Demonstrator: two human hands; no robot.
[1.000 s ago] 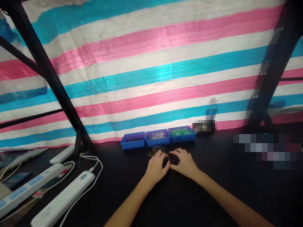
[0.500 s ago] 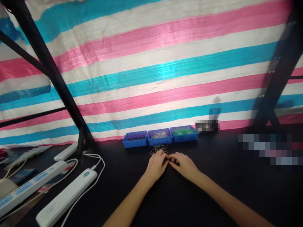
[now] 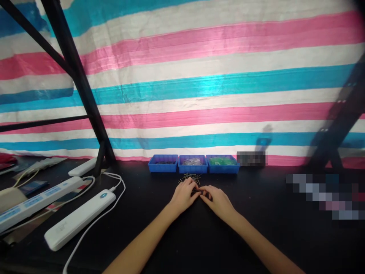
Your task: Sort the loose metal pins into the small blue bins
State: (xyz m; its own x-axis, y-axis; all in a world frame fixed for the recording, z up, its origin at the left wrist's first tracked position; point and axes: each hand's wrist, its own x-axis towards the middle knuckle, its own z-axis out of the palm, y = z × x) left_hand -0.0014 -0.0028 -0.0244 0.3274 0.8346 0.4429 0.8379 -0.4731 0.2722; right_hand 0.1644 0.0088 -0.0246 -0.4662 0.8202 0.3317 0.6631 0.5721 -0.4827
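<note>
My left hand (image 3: 184, 196) and my right hand (image 3: 217, 198) meet fingertip to fingertip over the black table (image 3: 199, 239). Both are closed in a pinch around something small and dark that I cannot make out. Just beyond my left hand lies a loose pile of thin sticks or pins (image 3: 192, 177). Behind the pile stand three blue trays in a row: the left tray (image 3: 163, 168) holds dark small pieces, the middle tray (image 3: 193, 169) clear or whitish ones, and the right tray (image 3: 224, 170) green ones.
On the left lie a white power bank (image 3: 80, 220) with a white cable (image 3: 85, 232) and a white power strip (image 3: 40, 201). A black metal frame (image 3: 82, 87) rises there. A striped sheet (image 3: 199, 83) hangs behind the table. Blurred items (image 3: 322, 194) sit at the right.
The view has tilted and shifted a little. My hands stay together in a pinch, slightly further left in the picture.
</note>
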